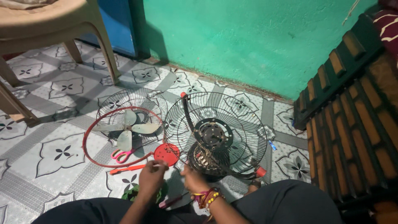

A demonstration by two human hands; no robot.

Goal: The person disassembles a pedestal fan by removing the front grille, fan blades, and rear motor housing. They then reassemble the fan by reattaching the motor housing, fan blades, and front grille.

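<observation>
A black wire fan guard (248,124) lies on the tiled floor with the dark motor (212,137) in its middle. My right hand (191,179), with coloured bracelets on the wrist, rests at the near edge of the motor; its fingers are hidden. My left hand (151,176) is curled just left of it and seems to pinch a small pale piece (160,165) beside a red round cap (166,153). An orange-handled screwdriver (127,169) and pink-handled scissors (120,156) lie close to my left hand.
A second wire guard (124,99) holds a pale fan blade (131,129), with a red ring (89,155) lying around it. A beige plastic chair (58,25) stands at the far left. A wooden slatted frame (352,124) fills the right. A green cloth (132,193) lies by my knees.
</observation>
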